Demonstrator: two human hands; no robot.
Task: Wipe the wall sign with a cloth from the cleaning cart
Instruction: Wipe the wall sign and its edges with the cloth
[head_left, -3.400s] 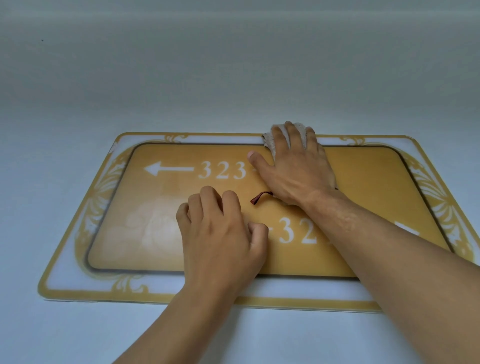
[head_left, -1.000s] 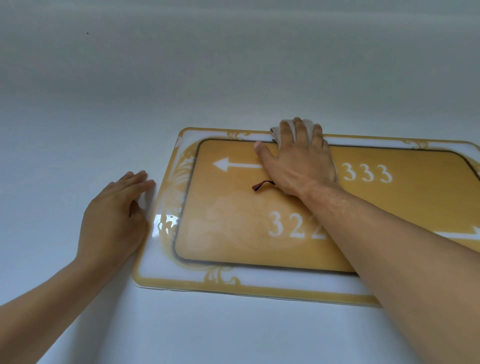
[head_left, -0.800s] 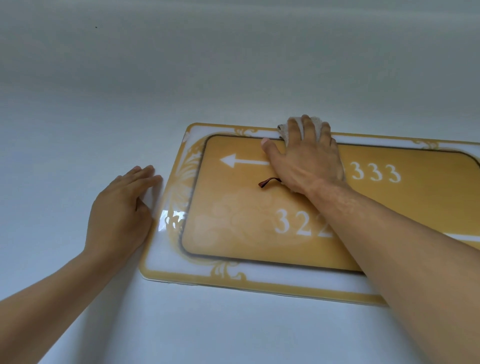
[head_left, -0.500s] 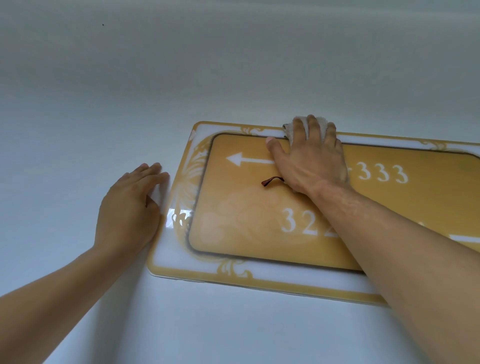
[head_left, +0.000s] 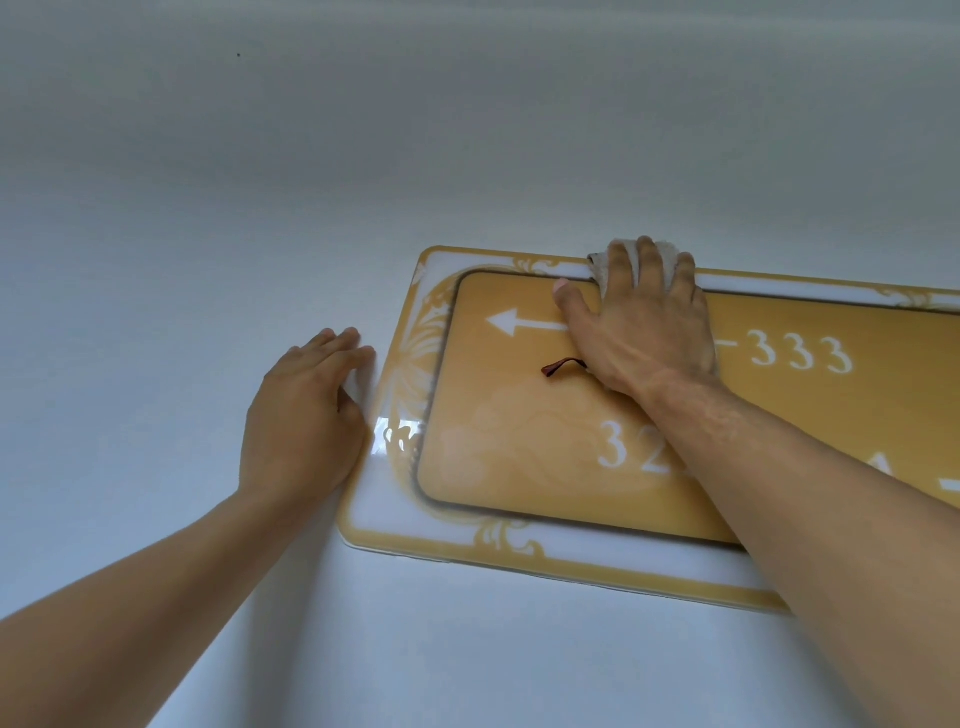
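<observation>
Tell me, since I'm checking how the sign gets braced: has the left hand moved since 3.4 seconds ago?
Yes. The left hand has moved left off the sign, now flat on the wall beside its left edge.

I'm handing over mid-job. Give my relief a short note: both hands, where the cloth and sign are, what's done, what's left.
Right hand: flat, pressing the cloth against the top border of the wall sign.
Left hand: open, empty, flat on the wall beside the sign's left edge.
Done: cloth fetched, wiping under way at the top edge.
Left: how much is already wiped cannot be told; cover the face and borders.
</observation>
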